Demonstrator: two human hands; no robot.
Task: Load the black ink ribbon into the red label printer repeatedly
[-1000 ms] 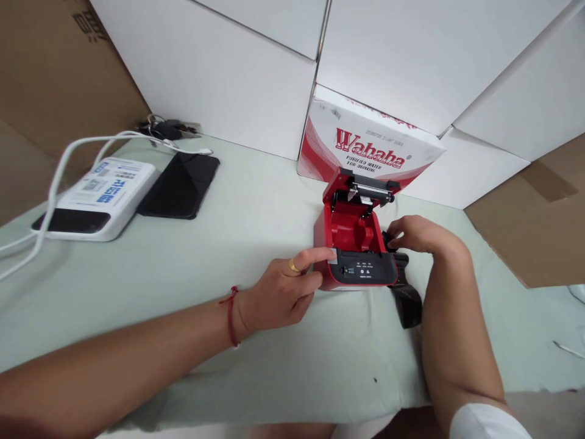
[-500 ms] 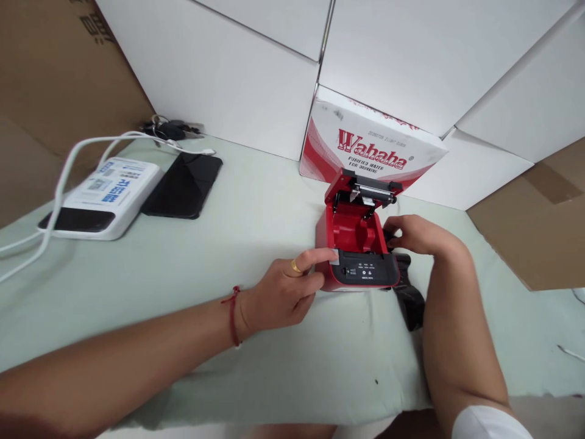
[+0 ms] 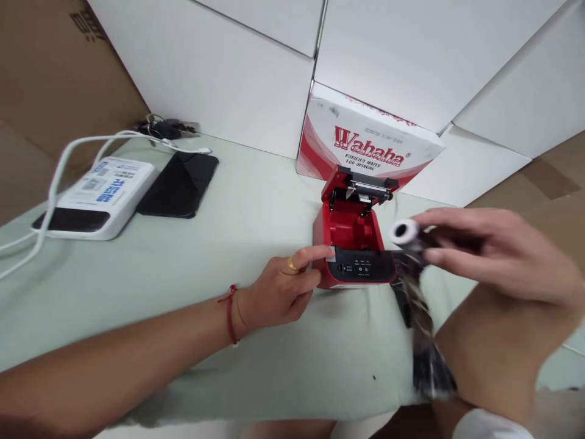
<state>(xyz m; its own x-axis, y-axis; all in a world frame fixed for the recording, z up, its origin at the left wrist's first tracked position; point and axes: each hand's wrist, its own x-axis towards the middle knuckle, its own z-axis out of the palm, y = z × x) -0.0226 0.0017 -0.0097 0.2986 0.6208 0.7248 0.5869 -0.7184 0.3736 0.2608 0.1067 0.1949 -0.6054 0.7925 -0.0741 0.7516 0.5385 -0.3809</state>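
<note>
A small red and black label printer (image 3: 354,274) stands on the cloth with its lid (image 3: 361,183) raised and its red inner bay bare. My left hand (image 3: 283,286) grips its near left corner, the index finger on a grey tab and the other fingers curled. To the right of the printer, my right hand (image 3: 493,250) is raised, thumb and fingers closed around a roll of black ribbon (image 3: 414,244). The white core end of that roll faces the printer. A loose black length hangs below it, partly blurred. Another dark piece (image 3: 401,299) lies beside the printer, partly covered.
Behind the printer is a Wahaha water carton (image 3: 370,137), against large white boxes (image 3: 228,79). A black phone (image 3: 180,183), a white device (image 3: 98,198) with a white cable, and keys (image 3: 164,127) lie at the left. Brown cardboard (image 3: 548,189) borders the right.
My right hand has lifted from beside the printer toward me and right, bringing up the black ribbon roll. My left hand stays at the printer's corner.
</note>
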